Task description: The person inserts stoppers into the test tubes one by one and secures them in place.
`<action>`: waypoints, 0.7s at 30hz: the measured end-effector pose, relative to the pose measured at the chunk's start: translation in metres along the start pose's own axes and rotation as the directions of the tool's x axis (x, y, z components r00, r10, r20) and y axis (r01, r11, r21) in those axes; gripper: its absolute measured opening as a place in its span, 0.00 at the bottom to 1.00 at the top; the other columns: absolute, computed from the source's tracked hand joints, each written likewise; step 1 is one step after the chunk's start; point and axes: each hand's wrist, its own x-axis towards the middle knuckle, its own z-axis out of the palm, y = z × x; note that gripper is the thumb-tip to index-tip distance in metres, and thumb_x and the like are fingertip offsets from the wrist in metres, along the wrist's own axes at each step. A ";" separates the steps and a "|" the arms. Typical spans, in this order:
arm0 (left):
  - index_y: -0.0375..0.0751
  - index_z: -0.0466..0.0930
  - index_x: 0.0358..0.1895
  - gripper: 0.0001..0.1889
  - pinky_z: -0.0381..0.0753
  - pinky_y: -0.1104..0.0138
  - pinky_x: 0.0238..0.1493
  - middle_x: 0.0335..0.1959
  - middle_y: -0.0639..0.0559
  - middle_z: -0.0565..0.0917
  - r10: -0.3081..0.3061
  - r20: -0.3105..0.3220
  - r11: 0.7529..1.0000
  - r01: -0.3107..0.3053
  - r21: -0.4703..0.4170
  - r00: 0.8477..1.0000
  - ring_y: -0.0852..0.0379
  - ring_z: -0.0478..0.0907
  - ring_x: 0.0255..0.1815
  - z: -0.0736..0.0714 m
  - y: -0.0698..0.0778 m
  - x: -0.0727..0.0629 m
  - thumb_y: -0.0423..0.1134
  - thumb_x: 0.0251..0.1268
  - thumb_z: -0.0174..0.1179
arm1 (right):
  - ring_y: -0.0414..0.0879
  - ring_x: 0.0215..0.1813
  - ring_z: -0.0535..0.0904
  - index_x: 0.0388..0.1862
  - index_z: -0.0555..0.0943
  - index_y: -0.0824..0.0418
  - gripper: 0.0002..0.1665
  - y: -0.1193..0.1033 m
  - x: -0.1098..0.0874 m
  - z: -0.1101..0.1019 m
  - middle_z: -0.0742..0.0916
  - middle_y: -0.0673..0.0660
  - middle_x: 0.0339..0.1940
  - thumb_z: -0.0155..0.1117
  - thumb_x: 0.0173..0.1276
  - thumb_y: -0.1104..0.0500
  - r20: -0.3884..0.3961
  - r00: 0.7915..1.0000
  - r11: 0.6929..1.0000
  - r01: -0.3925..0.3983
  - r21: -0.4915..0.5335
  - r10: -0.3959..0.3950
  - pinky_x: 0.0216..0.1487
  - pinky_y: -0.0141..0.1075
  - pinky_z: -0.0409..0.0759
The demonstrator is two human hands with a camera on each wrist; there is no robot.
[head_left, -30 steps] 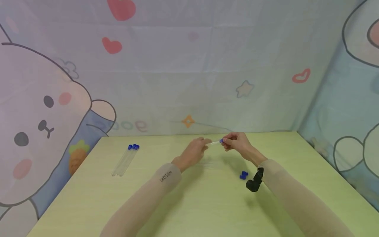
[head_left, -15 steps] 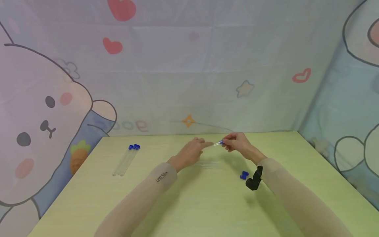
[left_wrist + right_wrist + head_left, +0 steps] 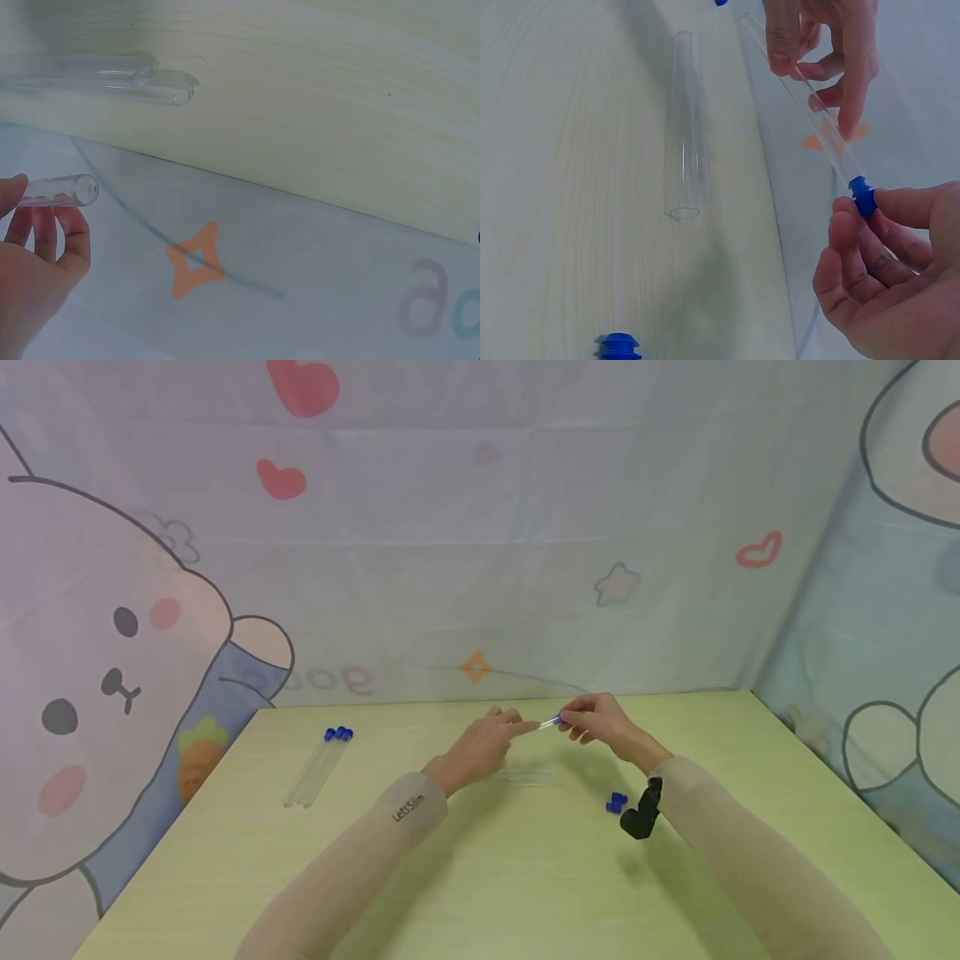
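My left hand (image 3: 480,745) grips a clear test tube (image 3: 810,109) between thumb and fingers, its rounded end sticking out past the hand in the left wrist view. At the tube's other end, my right hand (image 3: 603,722) pinches a blue cap (image 3: 862,196) with thumb and fingertips. The cap sits in the tube's mouth, its ribbed part partly visible. Tube and cap slant in the air above the far part of the table. Below the hands, uncapped clear tubes (image 3: 686,135) lie side by side on the tabletop, their open ends toward the right.
Loose blue caps (image 3: 617,802) lie on the table (image 3: 525,893) near my right wrist, beside a black wrist camera (image 3: 641,817). Off to the left, 3 tubes with blue caps (image 3: 318,768) lie together. A printed cloth (image 3: 480,568) hangs behind the table's far edge.
The left hand has shifted slightly back and left along the tube, its index finger now straighter. The right hand keeps its pinch on the cap with barely any movement.
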 end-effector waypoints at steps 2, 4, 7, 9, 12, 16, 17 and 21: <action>0.48 0.75 0.65 0.32 0.70 0.69 0.34 0.48 0.50 0.82 -0.004 0.002 1.000 0.004 -0.004 1.000 0.54 0.72 0.39 -0.001 0.001 0.000 0.17 0.58 0.54 | 0.43 0.32 0.81 0.51 0.76 0.74 0.17 0.001 0.000 0.000 0.88 0.58 0.35 0.55 0.73 0.60 0.005 1.000 1.000 -0.002 0.000 0.002 0.36 0.35 0.81; 0.48 0.75 0.64 0.32 0.70 0.69 0.33 0.48 0.50 0.82 -0.005 0.002 1.000 0.005 -0.001 1.000 0.53 0.72 0.39 -0.002 0.002 0.000 0.17 0.58 0.54 | 0.43 0.32 0.81 0.52 0.76 0.73 0.18 0.001 0.001 0.000 0.88 0.60 0.36 0.55 0.73 0.59 0.006 1.000 1.000 -0.007 0.003 0.007 0.35 0.34 0.80; 0.49 0.75 0.64 0.32 0.72 0.68 0.34 0.48 0.50 0.82 -0.012 -0.001 1.000 0.012 0.009 1.000 0.53 0.73 0.40 -0.004 0.001 -0.001 0.17 0.57 0.54 | 0.44 0.32 0.82 0.54 0.76 0.73 0.20 0.000 0.001 -0.001 0.87 0.64 0.40 0.54 0.74 0.57 0.006 1.000 1.000 -0.011 -0.006 0.011 0.35 0.34 0.81; 0.49 0.75 0.64 0.33 0.73 0.68 0.35 0.48 0.50 0.82 -0.016 0.000 1.000 0.016 0.017 1.000 0.52 0.73 0.41 -0.006 0.000 -0.002 0.17 0.57 0.54 | 0.44 0.32 0.82 0.56 0.75 0.72 0.21 -0.001 0.000 -0.002 0.87 0.67 0.42 0.53 0.75 0.56 0.002 1.000 1.000 -0.011 -0.023 0.011 0.36 0.35 0.81; 0.48 0.76 0.63 0.33 0.74 0.66 0.37 0.48 0.49 0.82 -0.026 -0.004 1.000 0.026 0.012 1.000 0.51 0.74 0.43 -0.009 -0.004 -0.005 0.16 0.55 0.55 | 0.45 0.33 0.82 0.59 0.73 0.71 0.23 -0.002 -0.001 -0.005 0.86 0.69 0.45 0.52 0.75 0.55 0.002 1.000 0.998 -0.005 -0.056 0.005 0.40 0.39 0.82; 0.47 0.76 0.63 0.33 0.75 0.66 0.35 0.47 0.49 0.82 -0.037 -0.016 0.999 0.037 0.005 0.999 0.50 0.75 0.45 -0.013 -0.011 -0.012 0.14 0.55 0.52 | 0.45 0.33 0.82 0.59 0.73 0.71 0.23 -0.001 -0.003 -0.009 0.86 0.68 0.45 0.51 0.76 0.55 0.002 1.000 0.997 -0.006 -0.074 0.006 0.42 0.42 0.82; 0.47 0.76 0.63 0.33 0.74 0.66 0.33 0.46 0.48 0.82 -0.040 -0.019 0.999 0.040 0.004 0.999 0.50 0.75 0.45 -0.013 -0.013 -0.014 0.14 0.55 0.51 | 0.44 0.33 0.82 0.59 0.73 0.70 0.22 0.000 -0.004 -0.010 0.86 0.68 0.45 0.51 0.76 0.54 0.001 1.000 0.997 -0.011 -0.075 0.011 0.41 0.41 0.82; 0.47 0.76 0.63 0.33 0.72 0.68 0.29 0.46 0.48 0.82 -0.061 -0.026 0.998 0.061 0.016 0.998 0.49 0.75 0.45 -0.013 -0.024 -0.023 0.14 0.56 0.50 | 0.42 0.30 0.81 0.58 0.73 0.70 0.21 0.000 -0.007 -0.014 0.86 0.69 0.45 0.50 0.76 0.56 0.003 1.000 0.997 -0.017 -0.074 0.017 0.38 0.38 0.81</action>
